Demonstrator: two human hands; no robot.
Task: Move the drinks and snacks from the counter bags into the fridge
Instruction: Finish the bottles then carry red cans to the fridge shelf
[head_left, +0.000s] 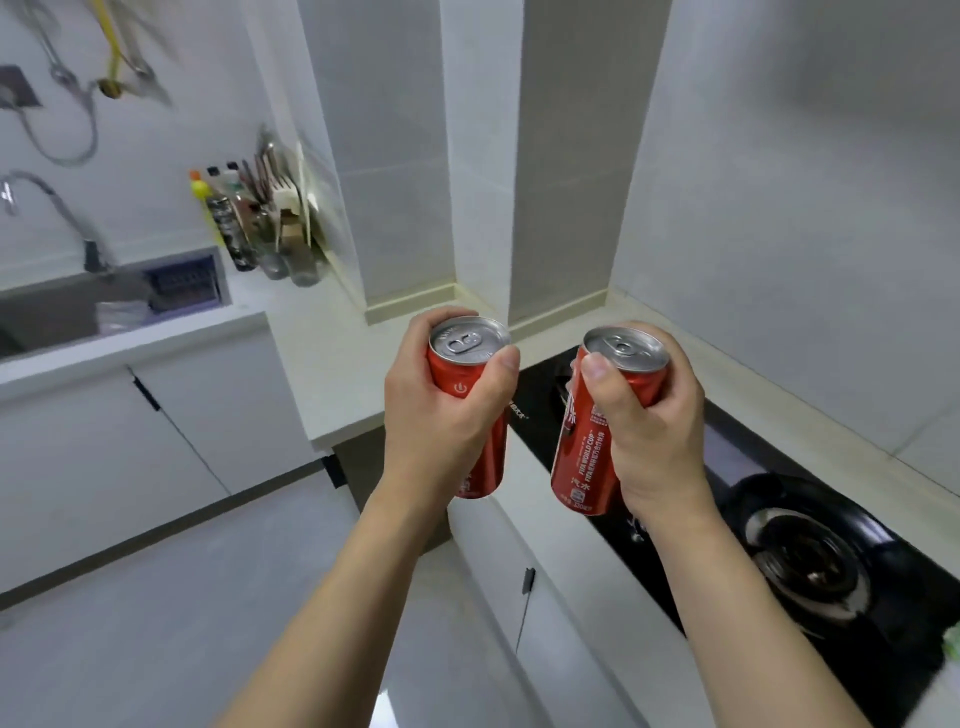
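My left hand grips a red soda can upright, its silver top with pull tab facing me. My right hand grips a second red soda can, slightly tilted, with white lettering down its side. Both cans are held in the air side by side in front of me, above the corner where the white counter meets the stove. The fridge and the counter bags are out of view.
A black glass gas stove lies in the white counter at the right. A sink with a faucet is at the left, and bottles and a knife block stand in the corner. White cabinet doors are below.
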